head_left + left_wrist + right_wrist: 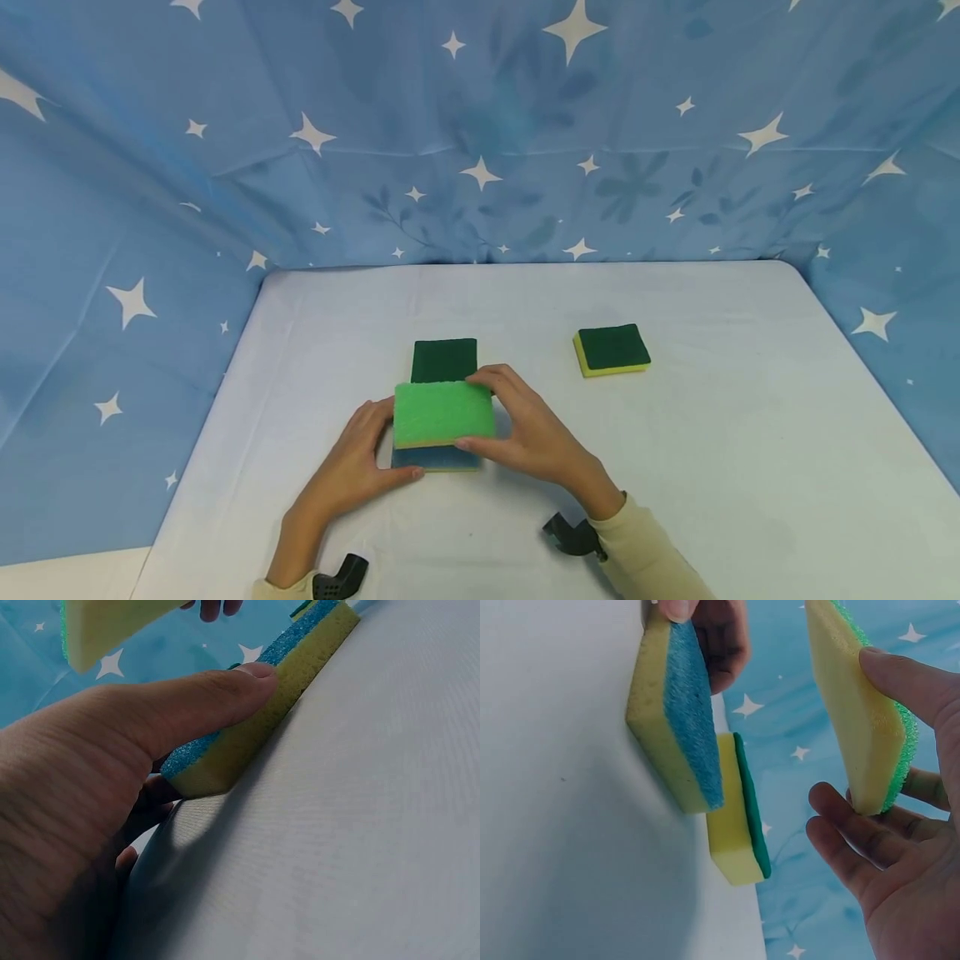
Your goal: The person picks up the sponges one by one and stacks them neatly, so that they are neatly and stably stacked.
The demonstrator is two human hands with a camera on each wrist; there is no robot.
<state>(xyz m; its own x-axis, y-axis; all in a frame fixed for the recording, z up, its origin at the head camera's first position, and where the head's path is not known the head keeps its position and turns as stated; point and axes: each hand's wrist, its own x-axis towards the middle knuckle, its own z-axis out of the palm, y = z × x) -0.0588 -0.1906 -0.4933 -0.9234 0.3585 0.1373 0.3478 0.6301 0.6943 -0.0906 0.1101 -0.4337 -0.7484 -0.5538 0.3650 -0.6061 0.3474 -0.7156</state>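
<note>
My left hand (390, 446) grips a blue-topped yellow sponge (435, 458) that lies flat on the white table (712, 433). Its thumb (247, 682) presses the sponge's near edge (247, 727). Just above that sponge, my right hand (472, 411) holds a light green sponge (444, 412) between thumb and fingers. In the right wrist view this sponge (862, 720) hangs apart from the blue one (675, 712), yellow side down. A dark green sponge (444, 360) lies right behind the blue one, touching it (739, 817).
A second dark green and yellow sponge (612, 348) lies alone to the right. Blue star-printed cloth (480, 167) walls the table at the back and both sides. Black camera mounts (573, 537) sit on both wrists.
</note>
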